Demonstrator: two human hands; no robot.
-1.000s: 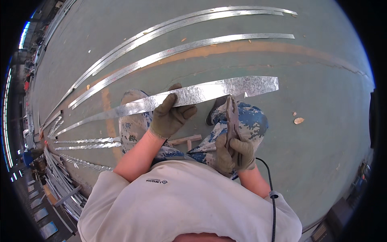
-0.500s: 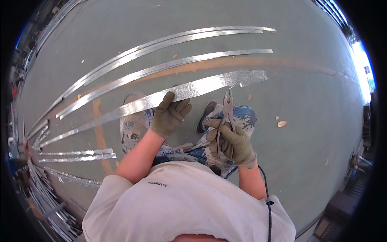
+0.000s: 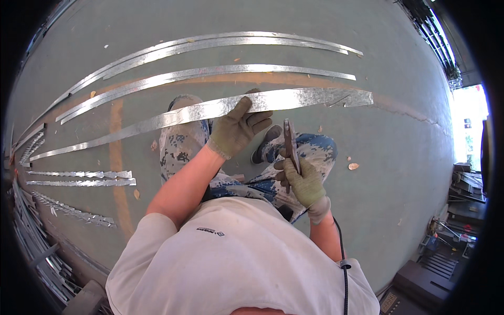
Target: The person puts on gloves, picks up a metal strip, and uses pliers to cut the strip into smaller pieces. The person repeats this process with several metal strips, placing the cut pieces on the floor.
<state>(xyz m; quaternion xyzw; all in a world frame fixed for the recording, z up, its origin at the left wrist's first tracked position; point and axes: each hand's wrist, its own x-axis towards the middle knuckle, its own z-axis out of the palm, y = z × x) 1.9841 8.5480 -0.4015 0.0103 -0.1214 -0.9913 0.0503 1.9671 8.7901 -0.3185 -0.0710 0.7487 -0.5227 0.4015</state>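
A long, shiny metal strip [image 3: 294,98] crosses in front of me, its far part running off to the left. My left hand [image 3: 233,131], in an olive work glove, grips its lower edge with the thumb on top and fingers underneath. Near the strip's right end shows a slanted slit with a small bent flap. My right hand [image 3: 305,184], gloved alike, is closed round a pair of pliers [image 3: 290,139] above my right knee. Their jaws point up toward the strip, apart from it. The pliers are turned edge-on, so I cannot see whether the jaws are parted.
Beyond the held strip, more metal strips [image 3: 210,74] lie on the green floor [image 3: 388,199] across an orange line. Shorter, jagged strips [image 3: 84,182] lie at the left, near a heap of metal lengths [image 3: 39,252]. Dark equipment [image 3: 428,281] stands at the lower right.
My left hand has shifted right and up with the strip. The pliers have come down and turned from face-on to edge-on, away from the strip's end. The whole view has swung somewhat.
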